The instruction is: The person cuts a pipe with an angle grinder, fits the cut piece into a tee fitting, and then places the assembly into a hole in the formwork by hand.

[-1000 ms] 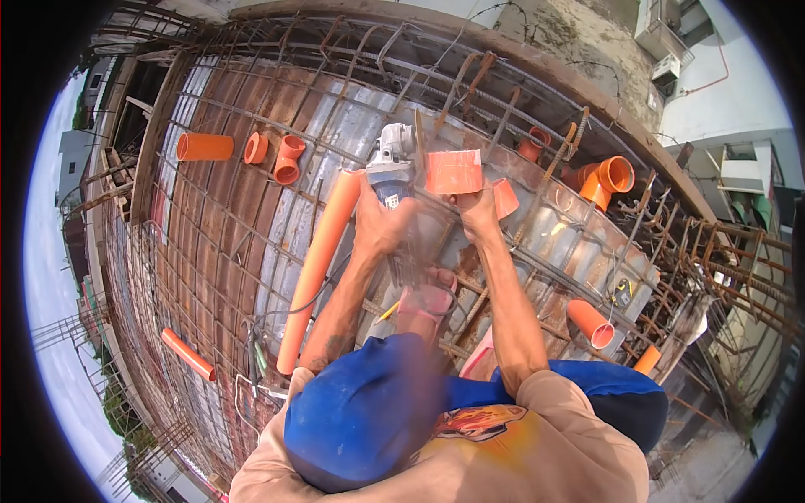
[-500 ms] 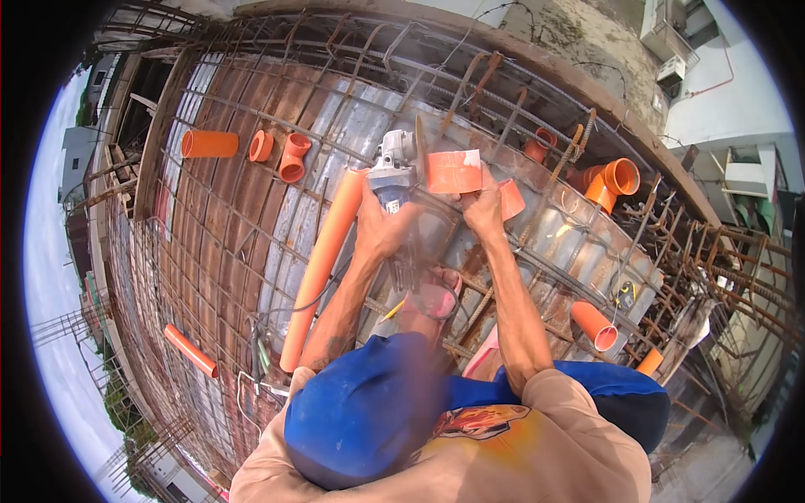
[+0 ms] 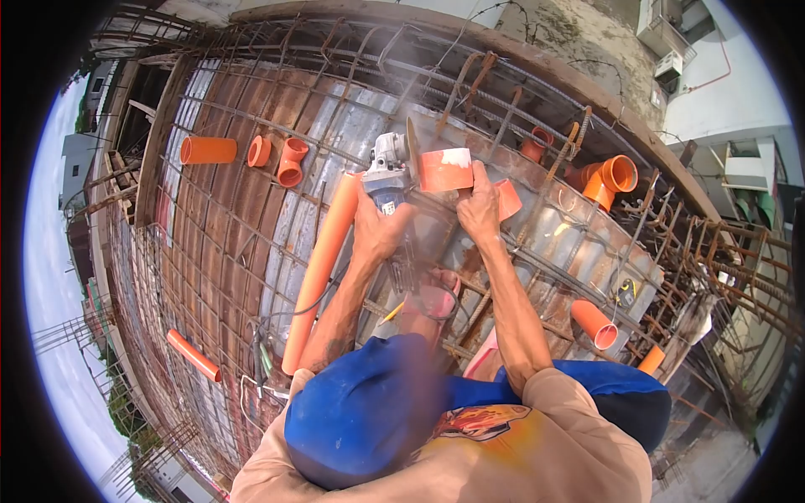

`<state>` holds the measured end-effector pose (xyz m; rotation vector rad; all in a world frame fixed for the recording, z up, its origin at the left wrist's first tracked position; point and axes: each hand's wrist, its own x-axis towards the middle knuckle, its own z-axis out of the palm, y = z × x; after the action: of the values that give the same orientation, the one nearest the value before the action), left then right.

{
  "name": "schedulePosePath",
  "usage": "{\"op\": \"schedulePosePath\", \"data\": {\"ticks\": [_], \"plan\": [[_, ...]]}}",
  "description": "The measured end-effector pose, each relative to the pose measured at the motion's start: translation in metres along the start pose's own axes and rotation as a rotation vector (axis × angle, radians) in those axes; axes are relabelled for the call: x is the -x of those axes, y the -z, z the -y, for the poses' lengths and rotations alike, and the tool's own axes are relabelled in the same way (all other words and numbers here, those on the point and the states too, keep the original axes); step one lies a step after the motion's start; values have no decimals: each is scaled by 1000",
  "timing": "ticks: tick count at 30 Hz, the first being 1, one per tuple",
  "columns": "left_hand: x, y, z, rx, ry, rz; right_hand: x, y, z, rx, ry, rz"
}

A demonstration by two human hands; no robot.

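The left hand (image 3: pixel 379 230) is gripping a blue-and-silver metal angle grinder (image 3: pixel 388 178), fingers closed round its body. The right hand (image 3: pixel 480 214) is pinching a curved orange plastic pipe piece (image 3: pixel 444 172) by its right end, its left end touching or nearly touching the thin round disc (image 3: pixel 412 151). A snagging disc could be flinging the piece or cutting bare fingers. Beyond, pale dust (image 3: pixel 407 80) is hanging near rusty steel bars (image 3: pixel 463 84).

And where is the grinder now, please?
In the head view, the grinder is in the left hand, above the picture's centre, its disc beside the orange piece in the right hand.
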<state>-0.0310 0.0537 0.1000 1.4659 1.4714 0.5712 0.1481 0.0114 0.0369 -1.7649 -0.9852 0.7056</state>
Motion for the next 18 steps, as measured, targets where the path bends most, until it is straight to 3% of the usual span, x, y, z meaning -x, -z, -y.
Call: {"op": "schedulePosePath", "data": {"ticks": [13, 16, 18], "plan": [[1, -10, 16, 15, -29, -48, 2, 0, -1, 73, 35, -8], [9, -11, -6, 20, -40, -21, -6, -3, -8, 214, 82, -196], [12, -15, -9, 90, -63, -12, -18, 2, -22, 120, 80, -259]]}}
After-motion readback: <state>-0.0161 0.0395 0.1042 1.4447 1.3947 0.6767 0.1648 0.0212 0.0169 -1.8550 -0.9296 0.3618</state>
